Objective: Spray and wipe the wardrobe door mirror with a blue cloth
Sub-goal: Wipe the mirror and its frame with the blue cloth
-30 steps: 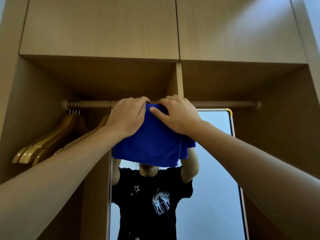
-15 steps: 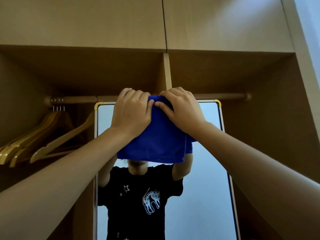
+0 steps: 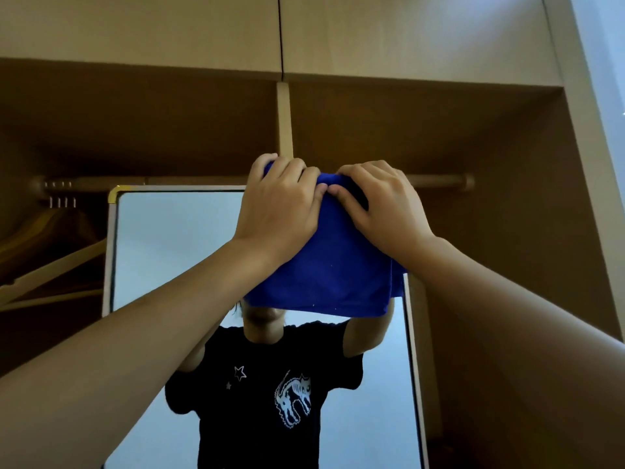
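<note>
- Step in hand, as we judge it: wiping the top band of the mirror (image 3: pixel 176 252), with the blue cloth (image 3: pixel 324 275) pressed against the glass near the upper frame edge.
- Location of the cloth: under both hands, its upper hem bunched beneath the fingertips and its lower part hanging free below the wrists. It covers the top right part of the glass; the mirror's right edge emerges just below the right wrist.
- Left hand (image 3: pixel 280 211): fingers curled over the cloth's top hem, gripping it, back of hand toward us, wrist bent upward.
- Right hand (image 3: pixel 382 208): fingers curled onto the hem beside the left hand, pinching the fabric; the two sets of fingertips almost touch at the centre.
- Both forearms reach up and forward from the lower corners of the view and converge at the cloth; the elbows are out of frame.
- To do this well, we would keep the palms flat behind the fabric so pressure spreads evenly, not only along the hem.
- We would draw the cloth in overlapping passes, working down from the top edge, so streaks run off toward glass not yet wiped.
- The bare glass left of the left hand, out to the gold-cornered frame, looks as though it needs a pass; we cannot tell whether spray lies on it.
- Caution: the hanging rail (image 3: pixel 439 180) sits just above the knuckles, and wooden hangers (image 3: pixel 50 275) hang well to the left.
</note>
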The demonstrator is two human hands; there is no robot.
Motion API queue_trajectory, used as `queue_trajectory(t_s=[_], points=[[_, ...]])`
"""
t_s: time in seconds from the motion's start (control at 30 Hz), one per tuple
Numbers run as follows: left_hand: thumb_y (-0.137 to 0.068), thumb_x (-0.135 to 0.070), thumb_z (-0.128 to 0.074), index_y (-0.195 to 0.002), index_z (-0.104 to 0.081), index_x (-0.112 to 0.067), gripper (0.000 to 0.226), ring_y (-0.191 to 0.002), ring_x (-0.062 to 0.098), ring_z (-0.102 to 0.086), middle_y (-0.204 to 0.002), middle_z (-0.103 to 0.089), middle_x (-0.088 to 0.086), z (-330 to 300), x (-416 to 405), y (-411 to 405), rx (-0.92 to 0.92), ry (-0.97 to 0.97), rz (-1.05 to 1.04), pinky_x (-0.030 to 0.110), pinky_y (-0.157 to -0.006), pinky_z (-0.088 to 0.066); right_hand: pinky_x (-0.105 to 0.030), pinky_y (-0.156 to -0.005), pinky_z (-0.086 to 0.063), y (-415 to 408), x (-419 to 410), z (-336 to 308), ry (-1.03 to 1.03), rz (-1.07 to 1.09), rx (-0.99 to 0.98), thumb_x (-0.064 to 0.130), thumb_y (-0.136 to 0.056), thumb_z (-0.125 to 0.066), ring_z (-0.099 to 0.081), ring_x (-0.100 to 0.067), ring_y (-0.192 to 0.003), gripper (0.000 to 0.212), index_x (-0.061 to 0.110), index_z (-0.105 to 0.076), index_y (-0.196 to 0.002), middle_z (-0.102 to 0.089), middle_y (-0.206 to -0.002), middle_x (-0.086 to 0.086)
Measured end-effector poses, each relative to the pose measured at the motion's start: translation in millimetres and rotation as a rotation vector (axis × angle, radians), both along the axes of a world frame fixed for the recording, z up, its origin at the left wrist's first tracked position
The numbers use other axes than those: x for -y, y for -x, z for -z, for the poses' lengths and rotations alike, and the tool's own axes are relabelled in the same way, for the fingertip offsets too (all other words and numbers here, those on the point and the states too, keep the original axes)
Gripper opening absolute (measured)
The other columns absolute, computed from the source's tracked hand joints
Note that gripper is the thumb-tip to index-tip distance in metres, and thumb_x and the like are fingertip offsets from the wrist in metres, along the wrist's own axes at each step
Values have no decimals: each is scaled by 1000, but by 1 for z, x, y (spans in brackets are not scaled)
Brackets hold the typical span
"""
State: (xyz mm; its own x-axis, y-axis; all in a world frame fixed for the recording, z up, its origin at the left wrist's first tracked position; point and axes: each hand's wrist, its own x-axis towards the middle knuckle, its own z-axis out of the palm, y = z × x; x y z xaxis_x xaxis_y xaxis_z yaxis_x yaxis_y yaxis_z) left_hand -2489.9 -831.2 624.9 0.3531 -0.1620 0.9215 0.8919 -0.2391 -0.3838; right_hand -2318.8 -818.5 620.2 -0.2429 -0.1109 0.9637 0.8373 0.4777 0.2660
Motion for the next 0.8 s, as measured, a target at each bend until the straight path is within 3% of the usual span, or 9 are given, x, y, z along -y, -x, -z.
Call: queue_trajectory(t_s=[0.43,0.67,0.8], points=[[-99,-32,-32,-111,-64,-8,41,-96,27,-59,-102,-68,10,-14,-3,-38,-57,125,-71,42,-94,-38,-36,-90,-49,-38,-11,2,43,-83,-71,41,-99,-48,-60,-20,-108,39,11,-65,-117,-69,-111,-3],[-104,-33,-27,-125,-54,-12,40,-108,26,-57,-114,-65,8,-13,3,-36,-105,230,-149,42,-105,-30,-37,-94,-45,-36,-6,2,63,-62,-72,41,-99,-48,-58,-22,-110,39,12,-65,-118,-68,-114,-3],[-104,-29,-31,-123,-55,-11,36,-107,28,-57,-113,-64,10,-9,7,-33,-92,198,-155,44,-105,-31,-37,-98,-39,-30,0,3,62,-4,-52,38,-100,-47,-55,-22,-111,33,15,-63,-118,-65,-115,-2]])
